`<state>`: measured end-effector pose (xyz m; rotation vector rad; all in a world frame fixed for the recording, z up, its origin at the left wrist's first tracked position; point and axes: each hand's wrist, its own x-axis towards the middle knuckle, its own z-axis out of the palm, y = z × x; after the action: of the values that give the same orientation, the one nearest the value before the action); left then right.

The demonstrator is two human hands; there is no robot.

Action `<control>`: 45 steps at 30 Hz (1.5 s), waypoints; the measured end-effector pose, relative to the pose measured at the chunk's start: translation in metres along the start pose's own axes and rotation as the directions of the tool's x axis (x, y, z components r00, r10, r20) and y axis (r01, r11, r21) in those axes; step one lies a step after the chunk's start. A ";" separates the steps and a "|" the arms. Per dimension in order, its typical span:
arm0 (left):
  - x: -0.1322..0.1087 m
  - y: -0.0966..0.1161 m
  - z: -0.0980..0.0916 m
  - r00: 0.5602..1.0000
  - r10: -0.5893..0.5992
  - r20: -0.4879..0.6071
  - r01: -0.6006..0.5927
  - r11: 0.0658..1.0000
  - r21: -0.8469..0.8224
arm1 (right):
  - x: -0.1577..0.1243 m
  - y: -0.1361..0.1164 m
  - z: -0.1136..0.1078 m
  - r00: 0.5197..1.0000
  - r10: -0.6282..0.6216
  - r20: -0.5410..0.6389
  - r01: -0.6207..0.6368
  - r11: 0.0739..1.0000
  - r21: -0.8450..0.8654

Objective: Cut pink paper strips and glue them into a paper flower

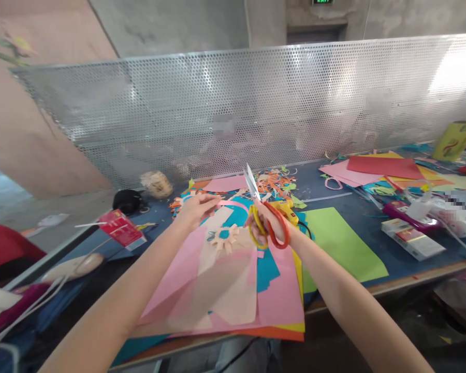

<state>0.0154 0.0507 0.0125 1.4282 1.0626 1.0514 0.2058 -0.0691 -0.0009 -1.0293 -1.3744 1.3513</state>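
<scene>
Your right hand [270,224] is closed around the red-and-yellow scissors [261,203], blades pointing away, while your left hand [196,208], just beside it, pinches a pink paper strip [235,203] above the paper stack [279,295].

The blue table [376,233] carries stacked coloured sheets [225,300] under the fingers [209,200], a green sheet [341,243] to their right, and scraps [275,182] beyond.

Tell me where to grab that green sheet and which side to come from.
Take the green sheet by its near right corner, coming from the table's front edge. It lies flat. That corner is bare and reaches almost to the edge, while its left side is tucked under the paper pile beside the right hand holding scissors.
</scene>
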 end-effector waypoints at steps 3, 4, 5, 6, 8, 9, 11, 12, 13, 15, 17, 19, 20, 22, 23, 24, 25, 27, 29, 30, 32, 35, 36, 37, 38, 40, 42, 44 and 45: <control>-0.019 0.003 -0.006 0.997 -0.048 -0.064 0.030 0.967 -0.252 | -0.009 -0.004 0.009 0.925 0.026 0.379 -0.070 0.992 0.101; -0.025 0.002 -0.008 0.996 -0.050 -0.076 0.024 0.951 -0.307 | -0.011 -0.005 0.012 0.910 0.058 0.411 -0.090 0.994 0.060; -0.029 0.002 -0.009 0.993 -0.056 -0.100 0.015 0.931 -0.366 | -0.013 -0.005 0.013 0.904 0.110 0.412 -0.124 0.992 0.007; -0.033 0.001 -0.010 0.990 -0.065 -0.128 0.004 0.904 -0.427 | -0.014 -0.005 0.015 0.897 0.188 0.400 -0.186 0.982 -0.043; -0.039 -0.002 -0.011 0.981 -0.091 -0.174 -0.019 0.839 -0.544 | -0.016 -0.004 0.018 0.887 0.283 0.366 -0.267 0.959 -0.095; -0.041 -0.003 -0.011 0.976 -0.107 -0.188 -0.026 0.805 -0.592 | -0.016 -0.003 0.019 0.887 0.319 0.333 -0.304 0.948 -0.100; -0.046 -0.005 -0.010 0.973 -0.133 -0.190 -0.023 0.760 -0.649 | -0.016 -0.003 0.021 0.889 0.358 0.287 -0.345 0.934 -0.097; -0.048 -0.005 -0.009 0.972 -0.146 -0.183 -0.013 0.748 -0.663 | -0.016 -0.003 0.021 0.892 0.372 0.258 -0.360 0.928 -0.095; -0.050 -0.007 -0.009 0.973 -0.146 -0.176 -0.010 0.742 -0.670 | -0.016 -0.003 0.022 0.894 0.382 0.233 -0.370 0.924 -0.099; -0.052 -0.009 -0.009 0.979 -0.121 -0.165 -0.023 0.736 -0.677 | -0.017 -0.005 0.023 0.900 0.393 0.189 -0.378 0.919 -0.109; -0.053 -0.012 -0.010 0.981 -0.083 -0.174 -0.061 0.724 -0.687 | -0.019 -0.008 0.024 0.904 0.381 0.196 -0.364 0.924 -0.120; -0.052 -0.014 -0.009 0.977 -0.075 -0.200 -0.090 0.704 -0.705 | -0.022 -0.009 0.025 0.897 0.368 0.246 -0.348 0.929 -0.124; -0.052 -0.014 -0.009 0.974 -0.083 -0.212 -0.097 0.693 -0.715 | -0.023 -0.010 0.025 0.891 0.367 0.268 -0.346 0.930 -0.123; -0.053 -0.012 -0.006 0.971 -0.102 -0.215 -0.090 0.677 -0.730 | -0.025 -0.009 0.027 0.881 0.373 0.290 -0.352 0.928 -0.121; -0.055 -0.011 -0.005 0.972 -0.109 -0.209 -0.082 0.673 -0.735 | -0.025 -0.009 0.027 0.881 0.374 0.289 -0.353 0.927 -0.123; -0.057 -0.009 -0.003 0.974 -0.115 -0.196 -0.068 0.673 -0.736 | -0.025 -0.008 0.027 0.884 0.373 0.283 -0.350 0.928 -0.129; -0.059 -0.007 -0.002 0.976 -0.121 -0.181 -0.052 0.678 -0.734 | -0.025 -0.008 0.028 0.888 0.367 0.277 -0.343 0.930 -0.134; -0.064 -0.004 0.001 0.982 -0.120 -0.147 -0.022 0.697 -0.717 | -0.024 -0.008 0.028 0.901 0.346 0.261 -0.324 0.938 -0.126; -0.066 -0.004 0.003 0.988 -0.098 -0.119 -0.011 0.725 -0.688 | -0.023 -0.008 0.029 0.916 0.317 0.248 -0.300 0.948 -0.104; -0.067 -0.005 0.003 0.991 -0.082 -0.109 -0.012 0.742 -0.670 | -0.022 -0.008 0.029 0.922 0.300 0.243 -0.286 0.954 -0.092; -0.067 -0.008 0.003 0.995 -0.055 -0.089 -0.012 0.785 -0.620 | -0.021 -0.007 0.030 0.933 0.271 0.238 -0.260 0.963 -0.075; -0.067 -0.013 0.003 0.998 -0.036 -0.045 0.007 0.852 -0.523 | -0.020 -0.005 0.030 0.944 0.240 0.226 -0.239 0.970 -0.030; -0.068 -0.014 0.004 0.999 -0.029 -0.033 0.009 0.870 -0.492 | -0.020 -0.004 0.030 0.948 0.226 0.223 -0.228 0.974 -0.019; -0.068 -0.015 0.004 0.999 -0.020 -0.025 0.007 0.884 -0.466 | -0.020 -0.003 0.029 0.952 0.212 0.219 -0.214 0.977 -0.016; -0.069 -0.015 0.005 1.000 -0.011 -0.018 0.002 0.896 -0.445 | -0.020 -0.002 0.029 0.957 0.200 0.212 -0.201 0.979 -0.017; -0.070 -0.016 0.006 1.000 0.004 -0.009 -0.008 0.908 -0.418 | -0.020 -0.002 0.028 0.962 0.189 0.197 -0.190 0.982 -0.012; -0.069 -0.016 0.006 1.000 0.011 -0.009 -0.014 0.912 -0.409 | -0.020 -0.003 0.027 0.961 0.199 0.191 -0.204 0.979 0.009; -0.069 -0.017 0.006 1.000 0.011 -0.017 -0.017 0.914 -0.404 | -0.021 -0.005 0.028 0.959 0.210 0.190 -0.218 0.976 0.023; -0.068 -0.017 0.006 1.000 0.012 -0.020 -0.019 0.916 -0.401 | -0.021 -0.006 0.028 0.959 0.212 0.188 -0.219 0.975 0.021</control>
<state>0.0043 -0.0156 -0.0095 1.0961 0.7889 1.2149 0.1838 -0.0963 0.0048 -1.0713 -1.3933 1.6655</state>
